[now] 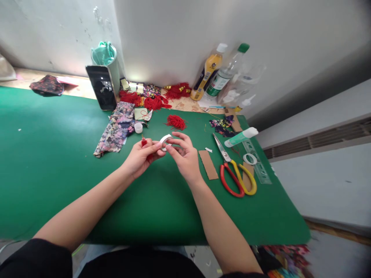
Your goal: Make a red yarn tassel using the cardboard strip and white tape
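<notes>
Work position: both of your hands were raised above the green table (121, 208), near its middle, and met at one white roll (163, 138). Your left hand (142, 156) gripped a red tassel-like piece (144, 142), its narrow gold tip pointing upward; the thumb and forefinger of the same hand pressed the near left edge of the roll. The fingers of your right hand (184, 154) were bent around the opposite side of the roll, with the thumb at its lower edge and the outer fingers loosely extended.

Step in hand: judged from this posture, you were working at the roll, probably locating or lifting a strip end, with the red piece kept ready in the left grip. No freed strip could be made out between your hands.

Next move: it appeared to call for a steady left pinch and a light right-hand pull along the rim, so that a strip parted cleanly without the red piece slipping. For cutting, the scissors (225, 155) lay to your right, blades pointing away from you, beyond a cardboard strip (208, 165).

Nearby material: a loose bundle of red threads (176, 122) lay just past your hands. A second white roll (249, 158) lay right of the scissors, near the glue stick (241, 138).
</notes>
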Motion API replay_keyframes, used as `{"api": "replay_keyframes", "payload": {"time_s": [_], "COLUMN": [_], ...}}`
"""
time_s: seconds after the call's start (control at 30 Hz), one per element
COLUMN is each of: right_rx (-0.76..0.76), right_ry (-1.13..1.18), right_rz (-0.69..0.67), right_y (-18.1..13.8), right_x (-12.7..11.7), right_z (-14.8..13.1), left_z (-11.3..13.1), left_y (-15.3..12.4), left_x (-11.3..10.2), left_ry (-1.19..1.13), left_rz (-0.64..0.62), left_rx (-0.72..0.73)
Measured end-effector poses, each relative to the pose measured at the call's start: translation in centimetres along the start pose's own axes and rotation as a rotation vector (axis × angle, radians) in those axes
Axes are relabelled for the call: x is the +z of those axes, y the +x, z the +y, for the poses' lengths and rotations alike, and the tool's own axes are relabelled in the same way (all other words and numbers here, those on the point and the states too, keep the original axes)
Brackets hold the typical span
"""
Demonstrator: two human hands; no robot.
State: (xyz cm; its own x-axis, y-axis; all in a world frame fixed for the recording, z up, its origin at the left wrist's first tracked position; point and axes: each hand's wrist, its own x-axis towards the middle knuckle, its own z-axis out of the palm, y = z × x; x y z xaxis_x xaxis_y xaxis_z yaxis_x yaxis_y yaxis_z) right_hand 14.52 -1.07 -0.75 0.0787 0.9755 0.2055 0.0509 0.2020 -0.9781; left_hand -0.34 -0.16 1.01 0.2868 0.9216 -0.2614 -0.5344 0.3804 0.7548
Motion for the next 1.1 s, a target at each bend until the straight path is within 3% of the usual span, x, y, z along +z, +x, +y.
{"api": "replay_keyframes", "payload": {"time_s": [0.37, 0.6, 0.77, 0.97, 1.1], "right_rx": [-0.070, -0.186, -0.227, -0.341, -0.255], "right_ry": [-0.124, -0.302, -0.223, -0.373, -0.321], "right_rz": [0.066, 0.261, 0.068, 0.082, 0.059], "right_y": [-0.3, -0.1, 0.0, 0.2, 0.6], "right_x": [0.1, -0.3, -0.4, -0.7, -1.4], "right_z": [-0.4, -0.5, -0.7, -1.2, -1.1], "left_z": [0.1, 0.0, 0.2, 0.2, 0.2], "left_y": [-0.3, 0.0, 0.0, -0.1, -0.1], "left_x": [0.3, 0.1, 0.2, 0.1, 0.0], "left_ry": [0.137, -0.039, -0.106, -0.085, -0.069], "left_rz": [-0.016, 0.042, 0.042, -0.001, -0.007], "left_rx": [0.023, -0.109, -0.156, -0.186, -0.210]}}
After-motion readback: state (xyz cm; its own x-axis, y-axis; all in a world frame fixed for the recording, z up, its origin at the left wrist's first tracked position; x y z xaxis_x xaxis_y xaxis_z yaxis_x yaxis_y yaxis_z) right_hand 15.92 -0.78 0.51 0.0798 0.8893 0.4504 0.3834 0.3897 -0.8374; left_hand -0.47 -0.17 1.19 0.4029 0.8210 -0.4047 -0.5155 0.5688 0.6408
